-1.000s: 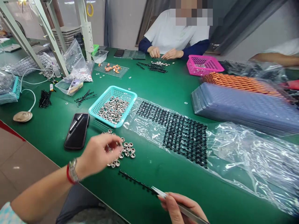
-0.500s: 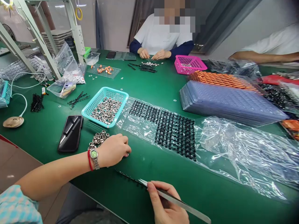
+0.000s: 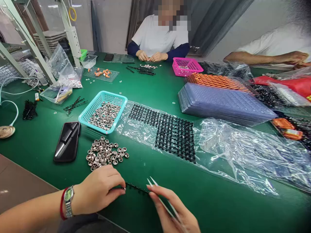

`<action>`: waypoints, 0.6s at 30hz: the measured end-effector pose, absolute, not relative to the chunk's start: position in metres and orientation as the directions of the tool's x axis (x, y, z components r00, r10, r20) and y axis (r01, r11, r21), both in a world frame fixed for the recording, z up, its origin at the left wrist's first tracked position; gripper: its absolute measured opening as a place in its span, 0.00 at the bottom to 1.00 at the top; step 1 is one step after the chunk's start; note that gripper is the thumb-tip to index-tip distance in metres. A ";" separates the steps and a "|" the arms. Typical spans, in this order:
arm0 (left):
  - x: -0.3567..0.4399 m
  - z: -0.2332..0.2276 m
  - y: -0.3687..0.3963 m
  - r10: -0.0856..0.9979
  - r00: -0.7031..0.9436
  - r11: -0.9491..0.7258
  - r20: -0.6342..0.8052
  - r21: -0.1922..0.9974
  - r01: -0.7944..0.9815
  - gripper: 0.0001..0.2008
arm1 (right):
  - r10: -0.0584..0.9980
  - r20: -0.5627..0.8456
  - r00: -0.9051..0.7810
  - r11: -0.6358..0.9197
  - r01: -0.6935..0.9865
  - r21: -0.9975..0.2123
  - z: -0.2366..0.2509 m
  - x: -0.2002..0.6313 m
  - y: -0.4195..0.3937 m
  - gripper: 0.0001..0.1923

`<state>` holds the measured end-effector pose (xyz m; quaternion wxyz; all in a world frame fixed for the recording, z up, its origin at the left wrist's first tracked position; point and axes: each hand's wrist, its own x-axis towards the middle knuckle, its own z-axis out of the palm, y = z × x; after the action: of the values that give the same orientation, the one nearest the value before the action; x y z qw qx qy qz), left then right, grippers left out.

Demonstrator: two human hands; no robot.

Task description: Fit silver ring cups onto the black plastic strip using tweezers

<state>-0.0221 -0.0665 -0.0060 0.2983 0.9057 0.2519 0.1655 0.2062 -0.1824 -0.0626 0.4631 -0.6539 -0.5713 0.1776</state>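
Work surface (image 3: 150, 87): green, smooth, reaching from the near edge to the far side. At the near left, the left hand (image 3: 99, 187) is palm down, thumb and forefinger nearly together at the left end of the black strip (image 3: 137, 187). A small shiny piece (image 3: 123, 188) shows at these fingertips; whether it is gripped cannot be confirmed.

To the right, the right hand (image 3: 173, 207) grips metal tweezers (image 3: 154, 181), tips spread apart and pointing toward the far left. The strip lies between both hands, its right end meeting the right fingertips; whether they pinch it cannot be determined.

Handling: the strip appears light, thin and slightly flexible, its small projections probably fragile. Hold it by the ends. The metal rings (image 3: 104, 155), lying loose just beyond the left hand, look light, rigid and slippery; grasp each by its rim.

Beyond the pile, a teal basket (image 3: 121, 113) contains more rings. Right of it, strip rows (image 3: 176, 136) lie on clear film (image 3: 138, 129). At the far side, a co-worker's hands (image 3: 157, 57) are near small parts (image 3: 147, 66).
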 end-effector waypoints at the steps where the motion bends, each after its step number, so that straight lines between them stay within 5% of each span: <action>1: -0.027 -0.007 -0.070 0.582 0.798 -0.679 0.158 0.635 0.369 0.04 | 0.911 0.362 0.199 0.163 0.632 -0.757 -0.061 0.203 -0.175 0.05; 6: -0.048 -0.011 -0.083 0.702 0.691 -0.579 0.173 0.704 0.412 0.06 | 0.864 0.504 -0.014 0.345 0.745 -0.571 -0.063 0.184 -0.152 0.03; 12: -0.063 -0.014 -0.088 0.761 0.628 -0.498 0.162 0.766 0.406 0.07 | 0.899 0.438 -0.013 0.326 0.688 -0.649 -0.071 0.182 -0.159 0.08; 18: -0.062 -0.016 -0.089 0.772 0.609 -0.485 0.180 0.787 0.381 0.07 | 0.890 0.456 -0.014 0.305 0.761 -0.572 -0.057 0.199 -0.166 0.04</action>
<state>-0.0618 -0.0886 -0.0157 0.3657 0.8191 0.3521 0.2673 0.1990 -0.1657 -0.0568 0.3904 -0.5838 -0.7071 0.0822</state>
